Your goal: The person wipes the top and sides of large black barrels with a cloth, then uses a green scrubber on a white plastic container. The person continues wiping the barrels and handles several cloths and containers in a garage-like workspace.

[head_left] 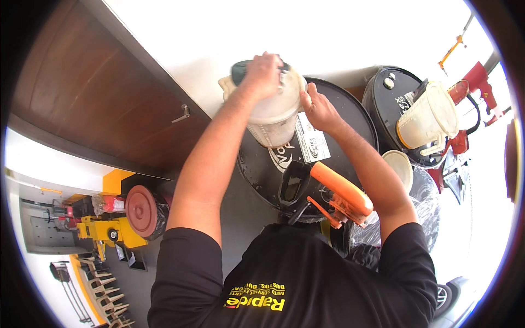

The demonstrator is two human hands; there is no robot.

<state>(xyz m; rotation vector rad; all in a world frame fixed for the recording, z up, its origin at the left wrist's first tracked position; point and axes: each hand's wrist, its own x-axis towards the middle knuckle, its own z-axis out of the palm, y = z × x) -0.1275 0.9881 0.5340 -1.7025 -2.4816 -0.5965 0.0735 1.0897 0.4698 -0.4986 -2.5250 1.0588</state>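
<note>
Above a black drum, left fingers bunched on dark cloth, right fingers gripping whitish pitcher

Right grip at whitish pitcher, black drum

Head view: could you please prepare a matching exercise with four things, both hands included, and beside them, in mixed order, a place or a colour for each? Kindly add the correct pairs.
Things
1. Left hand
2. Door
3. Right jug
4. Right hand

Places and colours
A. On the right drum
B. At the right side of the left jug
C. Over the top of the left jug
D. Dark brown

Pairs: 1-C, 2-D, 3-A, 4-B
</note>
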